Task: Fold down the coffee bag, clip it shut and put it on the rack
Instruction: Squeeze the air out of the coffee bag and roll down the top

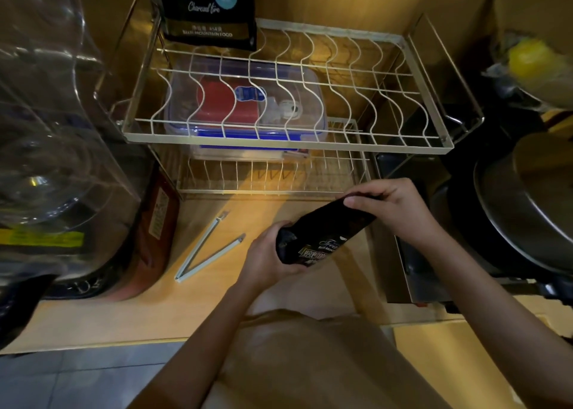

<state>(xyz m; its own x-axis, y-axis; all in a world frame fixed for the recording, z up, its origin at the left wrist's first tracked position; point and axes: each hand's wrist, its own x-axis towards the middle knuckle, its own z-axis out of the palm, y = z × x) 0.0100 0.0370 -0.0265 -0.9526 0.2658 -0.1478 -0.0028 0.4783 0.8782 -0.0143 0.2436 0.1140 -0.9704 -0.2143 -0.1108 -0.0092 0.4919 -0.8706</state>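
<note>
Two-tier white wire dish rack (pixel 415 64) on a pale wooden counter (pixel 102 312); a clear lidded plastic box (pixel 310 83) sits on its lower tier. One black coffee bag (pixel 210 11), printed "Charcoal fire" and "BLUE MOUNTAIN FOOD", stands at the rack's upper rear left. A second black coffee bag (pixel 322 235) is held tilted over the counter: left hand (pixel 266 259) wrapped around its lower end, right hand (pixel 393 210) pinching its top edge, fingers closed. One long white bag clip (pixel 204 250) lies sprung open in a V, just left of the hands.
</note>
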